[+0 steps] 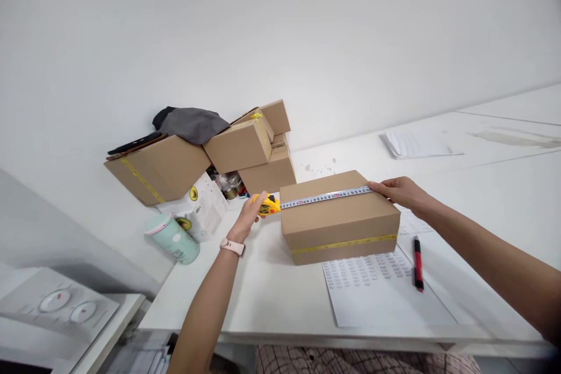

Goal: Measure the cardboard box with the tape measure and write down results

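A brown cardboard box [337,222] with a strip of yellow tape along its front side sits on the white table. My left hand [252,210] is closed around a yellow tape measure [269,204] at the box's left end. The silver blade [324,196] runs out across the top of the box to its right edge. There my right hand [394,190] pinches the blade's free end against the box. Part of a printed sheet [372,286] lies beneath the box, and a red and black marker [418,263] rests near its right side.
At the back left stand several cardboard boxes [162,169] with a grey cloth [193,124] on top. A mint-green tumbler [175,239] leans by a white carton [204,207]. A stack of papers [416,144] lies at the back right. A white appliance with dials [55,310] stands lower left.
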Available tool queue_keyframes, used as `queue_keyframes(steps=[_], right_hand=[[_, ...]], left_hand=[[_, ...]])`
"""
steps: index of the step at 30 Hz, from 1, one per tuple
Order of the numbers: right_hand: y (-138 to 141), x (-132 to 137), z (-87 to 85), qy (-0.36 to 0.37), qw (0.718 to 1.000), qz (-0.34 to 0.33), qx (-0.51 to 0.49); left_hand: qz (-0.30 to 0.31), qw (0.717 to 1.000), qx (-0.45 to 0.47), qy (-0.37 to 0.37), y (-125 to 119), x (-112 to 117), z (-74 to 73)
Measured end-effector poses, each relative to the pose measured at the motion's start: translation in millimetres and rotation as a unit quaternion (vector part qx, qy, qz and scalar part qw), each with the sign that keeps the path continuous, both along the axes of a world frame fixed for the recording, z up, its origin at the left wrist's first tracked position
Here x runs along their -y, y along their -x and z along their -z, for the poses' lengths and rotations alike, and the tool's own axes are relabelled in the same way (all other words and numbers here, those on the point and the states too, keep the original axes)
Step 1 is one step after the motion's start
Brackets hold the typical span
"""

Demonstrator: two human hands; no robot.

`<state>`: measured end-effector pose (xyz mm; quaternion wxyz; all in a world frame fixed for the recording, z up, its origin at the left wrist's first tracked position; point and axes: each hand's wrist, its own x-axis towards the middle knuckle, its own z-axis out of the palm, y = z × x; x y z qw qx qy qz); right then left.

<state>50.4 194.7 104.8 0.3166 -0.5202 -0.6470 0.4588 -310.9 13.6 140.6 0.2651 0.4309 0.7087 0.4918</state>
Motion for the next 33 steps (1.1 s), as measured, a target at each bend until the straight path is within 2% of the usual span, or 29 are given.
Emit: queue_keyframes(steps=[8,15,21,25,28,30,32,33], right_hand=[[-0.1,3.8,-3.9,-0.009,1.0,-0.006,0.006],[-1.2,1.4,-1.6,-0.012,1.0,-0.021,0.008],[0.1,-1.8,-2.0,-0.085,0.992,-0.008,0.098],[4.1,-0.6,-9.3,-0.1,0.981,0.01,0.167],[2.2,-1.4,-14.0,-0.117,0.976,0.023,0.184],[0.5,-3.3,-18.0,-0.135,0.98,0.032,0.139],[3.2,-6.0,-24.7,-0.161,0.984,0.033,0.069],[7.7,-7.5,-29.2,-0.178,0.983,0.024,0.038]], left_hand=[[-0.003,1.0,-0.001,-0.002,2.8,-2.6,3.9],[0.004,1.0,-0.012,0.008,4.4,-4.7,0.7],[0.005,1.0,-0.016,0.008,4.3,-4.7,1.3],[-0.002,1.0,-0.006,0.002,-0.1,-3.5,-3.4],[0.012,1.0,0.008,-0.015,-11.7,11.8,-15.9],[0.047,0.999,0.021,-0.017,-27.9,33.4,-22.8],[0.113,0.992,0.061,0.008,-53.4,61.3,-21.4],[0.178,0.976,0.118,0.037,-69.6,75.3,-16.2]])
